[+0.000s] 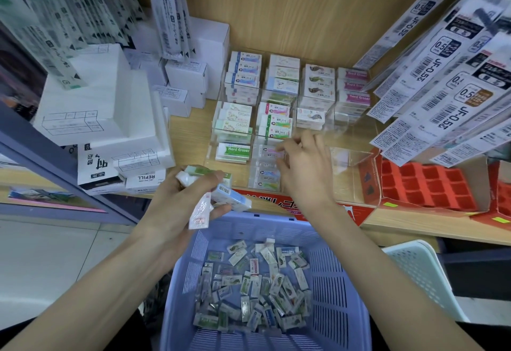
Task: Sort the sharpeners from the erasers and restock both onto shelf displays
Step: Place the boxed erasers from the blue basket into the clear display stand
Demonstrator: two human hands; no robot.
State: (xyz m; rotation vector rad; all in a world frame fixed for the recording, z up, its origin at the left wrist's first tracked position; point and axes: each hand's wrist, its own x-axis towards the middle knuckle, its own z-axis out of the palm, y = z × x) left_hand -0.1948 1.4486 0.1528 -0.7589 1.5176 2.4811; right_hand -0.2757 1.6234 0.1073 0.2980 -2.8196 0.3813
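Several small wrapped erasers (pixel 221 194) were gripped in the left hand (pixel 185 198). The right hand (pixel 304 169) pinched a pink eraser (pixel 272 151) into the clear plastic tray (pixel 347 157); flat would fit best.

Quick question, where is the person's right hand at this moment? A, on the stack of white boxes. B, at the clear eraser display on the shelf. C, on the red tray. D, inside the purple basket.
B: the right hand reaches into the front row of the clear display, while the left hand holds several erasers above the purple basket.
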